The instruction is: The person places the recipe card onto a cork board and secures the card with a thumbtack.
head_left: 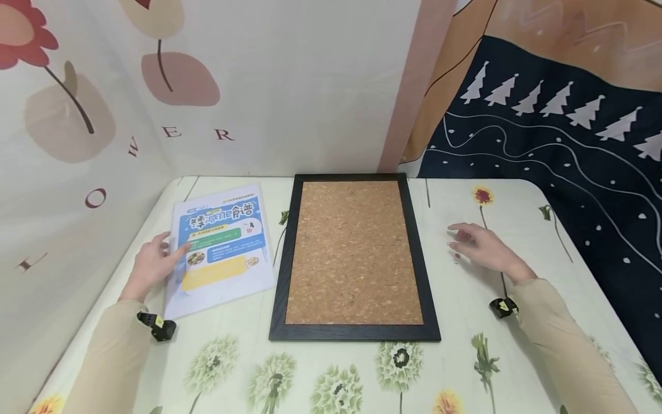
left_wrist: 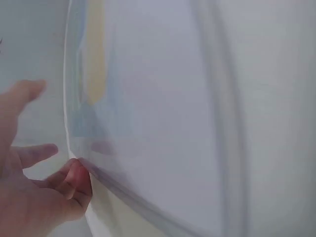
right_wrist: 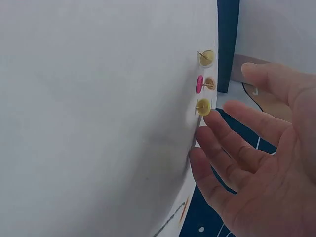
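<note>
My left hand [head_left: 155,259] is at the left edge of a printed poster sheet [head_left: 214,287] in a clear cover. In the left wrist view, curled fingertips [left_wrist: 79,177] touch the sheet's edge while the thumb stands apart. Centred on the table is a cork board [head_left: 357,253] with a black frame [head_left: 357,332]. To its right, my right hand [head_left: 481,247] hovers low with loosely bent, spread fingers and holds nothing. Several thumbtacks [right_wrist: 203,107], yellow, pink and pale orange, lie point-up or sideways right by its fingertips.
A flower-print cloth [head_left: 310,374] covers the table [head_left: 227,333]. Behind it hangs a pale curtain [head_left: 310,86] with flowers and letters. A dark blue tree-patterned fabric [head_left: 517,132] hangs at the right. A small black camera is strapped to each wrist.
</note>
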A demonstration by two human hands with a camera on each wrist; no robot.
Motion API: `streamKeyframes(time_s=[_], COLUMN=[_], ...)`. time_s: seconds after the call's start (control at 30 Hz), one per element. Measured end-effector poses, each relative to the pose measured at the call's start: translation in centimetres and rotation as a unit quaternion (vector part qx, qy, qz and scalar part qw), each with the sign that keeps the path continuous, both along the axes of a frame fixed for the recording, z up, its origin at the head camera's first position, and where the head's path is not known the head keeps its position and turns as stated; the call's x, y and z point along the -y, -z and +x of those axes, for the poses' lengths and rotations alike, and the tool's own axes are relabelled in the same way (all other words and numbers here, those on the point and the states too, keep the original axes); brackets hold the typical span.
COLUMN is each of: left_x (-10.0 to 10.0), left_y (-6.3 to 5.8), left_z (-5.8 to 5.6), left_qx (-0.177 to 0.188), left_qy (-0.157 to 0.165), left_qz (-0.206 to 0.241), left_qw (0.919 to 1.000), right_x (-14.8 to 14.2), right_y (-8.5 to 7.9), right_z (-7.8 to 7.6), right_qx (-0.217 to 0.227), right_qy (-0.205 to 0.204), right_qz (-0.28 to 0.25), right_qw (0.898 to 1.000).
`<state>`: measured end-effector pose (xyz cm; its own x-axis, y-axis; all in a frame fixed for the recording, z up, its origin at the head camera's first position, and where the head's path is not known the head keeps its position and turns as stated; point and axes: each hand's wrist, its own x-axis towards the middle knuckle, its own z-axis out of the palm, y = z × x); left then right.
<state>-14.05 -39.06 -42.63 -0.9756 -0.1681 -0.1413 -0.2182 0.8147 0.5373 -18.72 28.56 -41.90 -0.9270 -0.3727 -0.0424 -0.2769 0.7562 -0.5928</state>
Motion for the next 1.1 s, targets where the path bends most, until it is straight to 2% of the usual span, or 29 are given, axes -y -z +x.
streamKeyframes(time_s=[0.13,0.27,0.43,0.63,0.83,0.9,0.97,1.0,1.03,1.1], left_x=[-0.1,-0.6,-0.4,0.5,1.3,1.3,1.4,1.5,1.6,1.7], left_y=[-0.1,-0.2,-0.4,0.1,0.8,0.9,0.9,0.8,0.8,0.8], left_z=[-0.4,-0.9,-1.1,-0.8,-0.2,-0.1,0.0,0.1,0.1,0.4], left_qx=[0.022,0.032,0.048,0.046,0.015,0.004,-0.008,-0.013,-0.021,-0.035], left_qy=[-0.007,-0.012,-0.034,-0.04,-0.021,-0.026,-0.042,-0.054,-0.066,-0.081], left_qz=[0.026,0.026,0.021,0.082,0.163,0.186,0.217,0.245,0.276,0.35], left_qw=[0.9994,0.9991,0.998,0.9948,0.9863,0.9823,0.9751,0.968,0.9587,0.9325], right_x=[-0.2,-0.4,-0.3,-0.1,0.2,0.2,0.3,0.3,0.4,0.4], right_y=[0.2,0.4,0.6,0.7,0.5,0.5,0.5,0.6,0.6,0.7], right_z=[-0.1,-0.3,-0.6,-0.6,-1.0,-1.3,-1.6,-1.7,-1.9,-2.1], right_qx=[0.007,0.012,0.021,0.037,0.054,0.057,0.06,0.059,0.06,0.059], right_qy=[0.005,0.015,0.013,0.019,0.015,0.017,0.019,0.019,0.02,0.018], right_qz=[-0.001,-0.001,-0.01,-0.01,-0.017,-0.017,-0.018,-0.015,-0.015,-0.013], right_qw=[1.0,1.0,1.0,0.999,0.998,0.998,0.998,0.998,0.998,0.998])
